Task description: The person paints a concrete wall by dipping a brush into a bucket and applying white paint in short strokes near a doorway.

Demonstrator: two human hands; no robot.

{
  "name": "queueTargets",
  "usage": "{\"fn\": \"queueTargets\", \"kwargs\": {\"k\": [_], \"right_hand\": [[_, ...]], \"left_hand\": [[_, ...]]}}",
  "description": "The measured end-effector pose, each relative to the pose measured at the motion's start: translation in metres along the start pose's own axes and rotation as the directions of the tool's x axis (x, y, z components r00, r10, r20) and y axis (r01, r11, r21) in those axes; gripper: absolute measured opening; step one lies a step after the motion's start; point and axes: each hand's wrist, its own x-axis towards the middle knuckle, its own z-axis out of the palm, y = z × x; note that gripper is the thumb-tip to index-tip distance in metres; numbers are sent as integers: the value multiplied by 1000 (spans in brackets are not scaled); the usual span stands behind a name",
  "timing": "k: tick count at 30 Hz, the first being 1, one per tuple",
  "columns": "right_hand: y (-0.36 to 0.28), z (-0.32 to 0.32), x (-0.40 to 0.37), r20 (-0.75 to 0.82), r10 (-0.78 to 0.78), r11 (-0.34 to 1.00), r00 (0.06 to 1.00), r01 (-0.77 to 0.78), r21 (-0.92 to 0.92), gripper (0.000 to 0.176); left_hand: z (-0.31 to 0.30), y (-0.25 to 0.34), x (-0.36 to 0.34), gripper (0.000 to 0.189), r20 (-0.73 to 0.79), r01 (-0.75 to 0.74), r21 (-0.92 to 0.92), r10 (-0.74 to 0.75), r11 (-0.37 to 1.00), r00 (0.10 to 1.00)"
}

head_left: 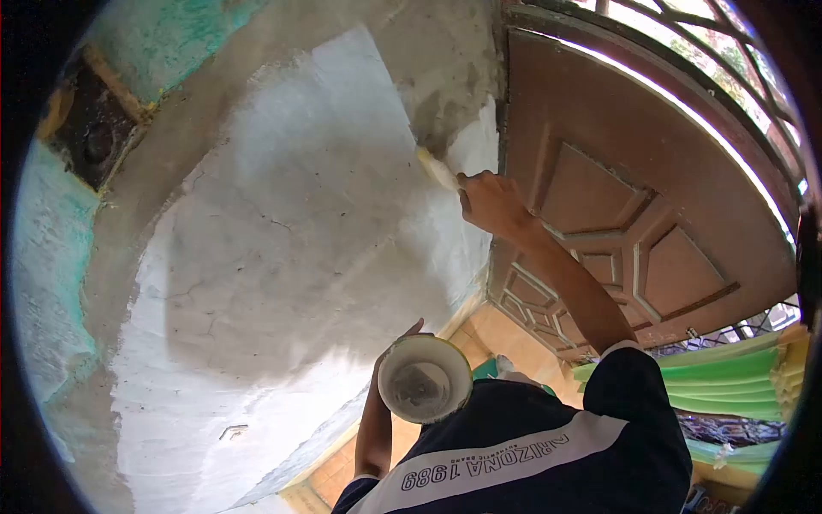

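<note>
My right hand [492, 202] is closed around a paintbrush [438, 170] with a pale, yellowish head. Its tip meets the wall [300, 240] beside the door frame, where white coating borders bare grey plaster. Lower down, close to my chest, my left hand [383, 358] grips a round white tub [464, 377] from its left side. Some whitish-grey material lies at the bottom of the tub. Most of the left fingers are hidden behind it; one fingertip shows above the rim.
A brown panelled door [591, 188] stands right of the wall, under a metal grille [728, 43]. Green cloth [719, 377] hangs at the lower right. A dark recessed box [92, 128] sits in the wall at upper left. Orange tiles [334, 473] cover the floor.
</note>
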Motion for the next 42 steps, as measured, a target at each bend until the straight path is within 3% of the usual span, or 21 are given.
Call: {"fn": "queueTargets", "kwargs": {"k": [3, 5, 7, 9, 10, 12, 13, 15, 16, 18, 21, 23, 25, 27, 31, 33, 36, 38, 39, 41, 42], "right_hand": [[16, 0, -1, 152, 6, 998, 988, 3, -61, 24], [11, -11, 1, 98, 4, 999, 995, 1, -48, 24], [4, -32, 10, 50, -10, 999, 999, 11, -36, 23], [-5, -61, 24, -109, -79, 997, 991, 76, -35, 25], [-14, -80, 26, -105, -81, 996, 991, 79, -31, 25], [-30, -109, 29, -347, -73, 991, 935, 108, 82, 29], [-32, -108, 30, -346, -75, 991, 935, 110, 82, 29], [-34, -104, 34, -596, -60, 970, 801, 187, 154, 32], [-32, -98, 34, -597, -66, 969, 799, 194, 152, 32], [-26, -73, 28, -388, -94, 989, 917, 132, 71, 32], [-19, -28, 17, -284, -29, 996, 958, 50, 67, 31], [-11, -6, 5, -217, -20, 998, 976, 34, 60, 29], [2, 16, -5, -140, 0, 999, 990, 8, 54, 27], [17, 33, -13, 21, -17, 999, 1000, 18, -46, 18], [27, 29, -6, 77, -67, 998, 995, 67, 1, 17], [7, -12, 7, -60, -9, 997, 998, 14, 75, 18], [-13, -71, 25, -132, -42, 999, 990, 42, -3, 24], [-20, -95, 31, -336, -110, 988, 935, 140, 67, 30], [-24, -100, 32, -339, -113, 988, 934, 143, 65, 30], [-31, -105, 28, -576, -23, 961, 817, 178, 213, 35], [-31, -101, 28, -575, -30, 960, 817, 184, 211, 35]], "left_hand": [[-4, -10, 10, 48, 32, -17, 14, 16, 1000, 999], [-9, -13, 13, 48, 73, -55, -14, 56, 998, 996], [-7, -13, 17, 50, 52, -69, 89, 64, 994, 997], [-6, -15, 18, 51, 62, -70, 29, 68, 997, 996], [-6, -15, 18, 52, 76, -77, -25, 78, 997, 994], [0, -13, 15, 51, 85, -96, -4, 96, 995, 992], [3, -12, 15, 51, 101, -116, 19, 113, 993, 988], [-2, -16, 23, 50, 71, -85, 3, 85, 996, 994], [-4, -18, 26, 50, 42, -54, -11, 55, 998, 998], [-6, -20, 24, 49, 45, -87, 14, 86, 996, 995], [3, -15, 18, 49, 18, -116, 67, 115, 991, 993], [6, -13, 19, 49, -15, -118, 86, 120, 989, 993], [0, -12, 23, 49, 34, -43, -87, 46, 995, 998], [5, -9, 23, 49, 30, -43, -50, 45, 998, 999], [-6, -13, 38, 49, 68, 24, -97, -17, 995, 998], [-17, -21, 43, 49, 73, -11, -62, 15, 998, 997], [-12, -20, 39, 48, 73, -42, -14, 42, 999, 996], [-9, -16, 39, 47, 71, -42, -3, 42, 999, 997], [-8, -16, 40, 47, 54, -23, -10, 23, 1000, 998], [-10, -18, 40, 47, 38, -7, -23, 8, 1000, 999], [-13, -18, 41, 47, 31, -3, 7, 3, 1000, 1000]]}}
